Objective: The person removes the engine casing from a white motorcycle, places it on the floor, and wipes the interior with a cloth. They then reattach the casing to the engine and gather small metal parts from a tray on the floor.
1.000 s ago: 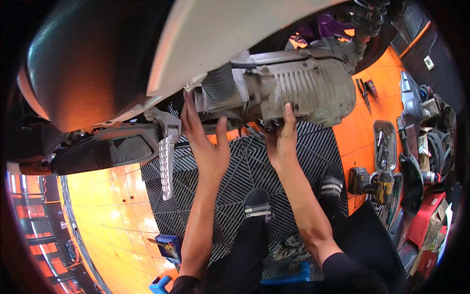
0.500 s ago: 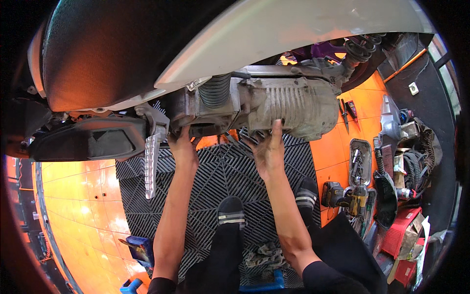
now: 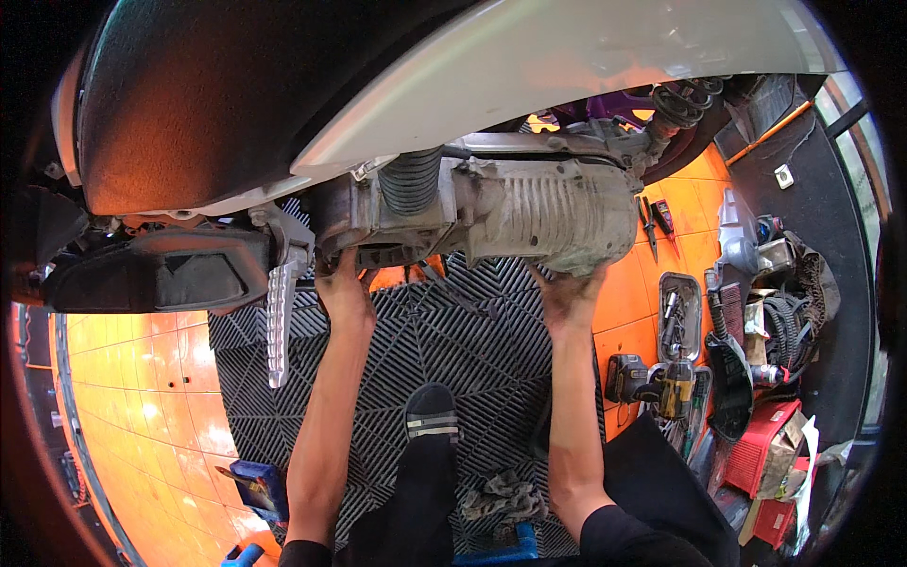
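A grimy grey ribbed transmission cover (image 3: pixel 543 213) lies along the side of a scooter, below its pale body panel (image 3: pixel 529 85). My left hand (image 3: pixel 346 295) grips the front lower part of the cover, thumb up against it and the other fingers largely hidden beneath. At the cover's rear end, my right hand (image 3: pixel 573 298) holds the underside, with its fingertips out of sight. A black ribbed rubber duct (image 3: pixel 411 184) joins the cover from above, near the left hand. Left of that hand hangs a silver folding footpeg (image 3: pixel 280 321).
Black slatted matting (image 3: pixel 453 331) covers part of the orange tiled floor. To the right lie pliers (image 3: pixel 648 229), a tray of tools (image 3: pixel 677 317), a cordless driver (image 3: pixel 657 383), a red bin (image 3: pixel 761 449) and removed parts. A grey rag (image 3: pixel 505 498) rests near my foot.
My right hand has slid right along the underside to the cover's rear end, and its thumb no longer shows on the ribbed face. My left hand keeps its place. The view has shifted slightly.
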Available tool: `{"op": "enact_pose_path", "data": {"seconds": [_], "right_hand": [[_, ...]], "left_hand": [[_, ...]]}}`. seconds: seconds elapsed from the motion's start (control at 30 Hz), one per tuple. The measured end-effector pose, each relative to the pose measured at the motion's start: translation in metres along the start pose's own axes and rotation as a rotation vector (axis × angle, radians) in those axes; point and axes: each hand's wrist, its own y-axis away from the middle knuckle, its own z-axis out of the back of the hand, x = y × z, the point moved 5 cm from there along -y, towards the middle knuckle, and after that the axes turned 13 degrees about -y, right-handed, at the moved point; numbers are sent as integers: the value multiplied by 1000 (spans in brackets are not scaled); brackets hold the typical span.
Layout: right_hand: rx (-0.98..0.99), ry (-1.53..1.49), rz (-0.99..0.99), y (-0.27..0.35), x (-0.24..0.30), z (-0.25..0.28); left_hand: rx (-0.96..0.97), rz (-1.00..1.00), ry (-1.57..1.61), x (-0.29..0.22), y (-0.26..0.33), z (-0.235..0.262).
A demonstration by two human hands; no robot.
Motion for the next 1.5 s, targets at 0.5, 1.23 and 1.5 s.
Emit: {"op": "enact_pose_path", "data": {"seconds": [0.5,1.23,1.5], "right_hand": [[-15,191,19,-13,44,-15],[-6,153,-19,-13,50,-15],[-17,200,-1,-13,44,-14]], "left_hand": [[54,6,-76,-10,1,8],[39,17,-57,-12,4,2],[18,4,-30,-14,2,5]]}}
